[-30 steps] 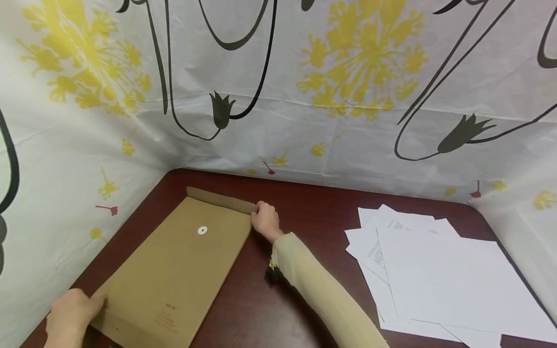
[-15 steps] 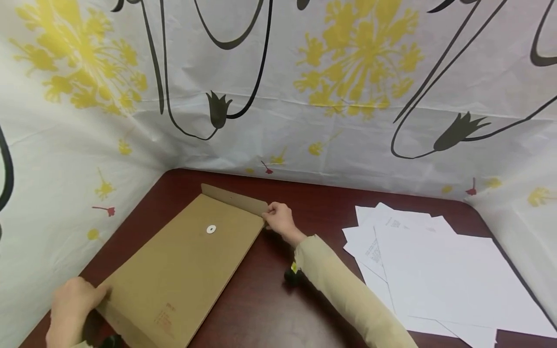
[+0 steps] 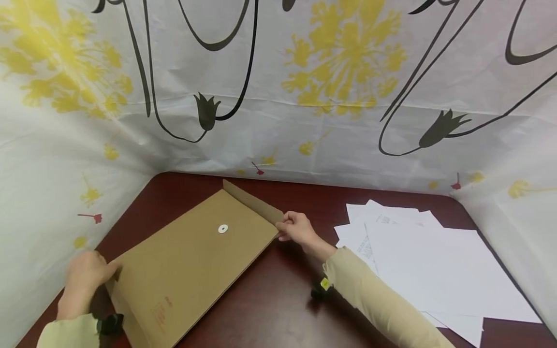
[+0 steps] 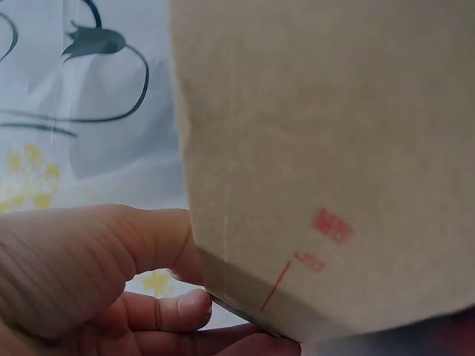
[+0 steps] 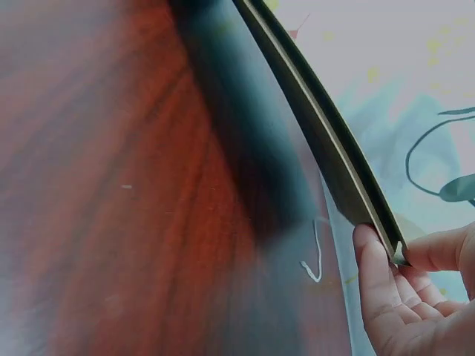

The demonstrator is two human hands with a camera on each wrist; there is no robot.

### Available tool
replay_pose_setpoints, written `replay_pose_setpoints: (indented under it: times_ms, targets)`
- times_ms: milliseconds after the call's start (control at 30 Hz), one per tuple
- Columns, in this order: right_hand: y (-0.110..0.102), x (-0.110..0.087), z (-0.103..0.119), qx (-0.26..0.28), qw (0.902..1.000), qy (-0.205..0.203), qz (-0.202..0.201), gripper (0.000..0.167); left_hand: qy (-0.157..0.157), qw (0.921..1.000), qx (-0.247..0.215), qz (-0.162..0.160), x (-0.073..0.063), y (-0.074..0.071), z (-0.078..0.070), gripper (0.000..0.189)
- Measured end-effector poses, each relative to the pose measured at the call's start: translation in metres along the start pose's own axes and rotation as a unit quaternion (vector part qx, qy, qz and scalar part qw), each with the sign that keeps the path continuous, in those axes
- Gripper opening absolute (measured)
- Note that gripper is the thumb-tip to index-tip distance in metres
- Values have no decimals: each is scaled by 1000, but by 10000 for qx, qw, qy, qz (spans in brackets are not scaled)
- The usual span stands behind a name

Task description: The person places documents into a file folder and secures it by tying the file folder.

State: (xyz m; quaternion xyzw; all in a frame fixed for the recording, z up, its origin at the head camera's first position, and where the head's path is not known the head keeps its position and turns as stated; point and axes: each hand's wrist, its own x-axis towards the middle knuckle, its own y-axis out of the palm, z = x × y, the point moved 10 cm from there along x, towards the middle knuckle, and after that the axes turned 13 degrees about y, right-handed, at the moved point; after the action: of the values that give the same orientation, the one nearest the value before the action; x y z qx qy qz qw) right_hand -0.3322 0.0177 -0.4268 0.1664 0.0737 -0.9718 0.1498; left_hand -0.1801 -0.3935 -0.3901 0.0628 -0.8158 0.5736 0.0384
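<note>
A brown kraft-paper envelope (image 3: 196, 251) lies slantwise in both hands, held up off the dark red table. It has a white round button (image 3: 223, 228) and red print near its close end. Its flap (image 3: 252, 200) stands raised at the far end. My left hand (image 3: 89, 273) grips the left corner, thumb on top, fingers beneath. In the left wrist view, the envelope (image 4: 319, 148) fills the right side. With thumb and fingers my right hand (image 3: 300, 232) pinches the far right corner beside the flap. The right wrist view shows the envelope (image 5: 326, 141) edge-on in those fingertips.
A loose stack of white paper sheets (image 3: 435, 270), some with print, lies on the right of the table (image 3: 261, 309). A white patterned cloth (image 3: 270, 130) hangs behind and at both sides. A thin white string (image 5: 318, 256) shows in the right wrist view.
Both hands have lifted and turned the envelope, its far end swinging to the right. The left hand has risen, and the right hand has moved right and a little nearer. The paper stack stays put.
</note>
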Motion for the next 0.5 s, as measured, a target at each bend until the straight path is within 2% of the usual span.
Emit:
replay_pose_setpoints:
  times_ms: [133, 367, 500]
  targets:
    - [-11, -14, -10, 193, 9996, 52, 224, 15, 319, 9993, -4, -172, 17, -2, -14, 49]
    - [-29, -42, -26, 226, 9986, 180, 443, 25, 627, 9979, -50, -137, 48, 3, -30, 48]
    - [-37, -58, -35, 244, 9984, 181, 472, 22, 956, 9950, -127, -251, 65, 4, -46, 46]
